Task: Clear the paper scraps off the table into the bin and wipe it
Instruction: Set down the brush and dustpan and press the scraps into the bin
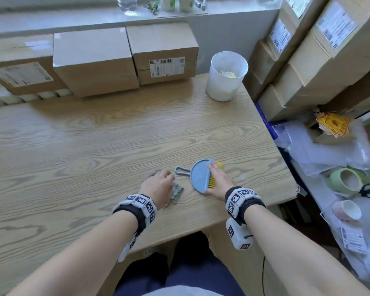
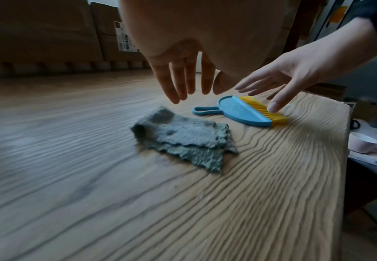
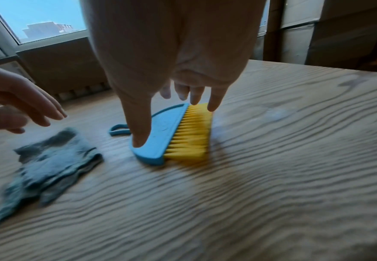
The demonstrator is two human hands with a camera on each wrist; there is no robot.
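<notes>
Near edge of the worktop (image 1: 73, 146): left hand (image 1: 158, 186) sits above the grey cloth (image 2: 183, 139), fingers (image 2: 174, 83) straight and spread, holding nothing. Cloth lies crumpled directly below those fingertips, not yet touched as far as the left wrist view shows.

Just right of it: right hand (image 1: 217, 181) over the blue brush (image 3: 158, 128), fingers (image 3: 138, 127) extended, thumb tip seemingly resting on the blue body, other tips at the yellow bristles (image 3: 191, 137). No grip closed on it. Brush's long edge runs near-to-far, handle loop pointing left toward the cloth.

Mid worktop: a couple of tiny white scraps (image 1: 198, 141), hard to confirm at this size.

Far right corner: white bin (image 1: 225, 76) with paper already inside.

Judgement: wiping comes next; left hand is nearer the cloth, straight down to grab.
</notes>
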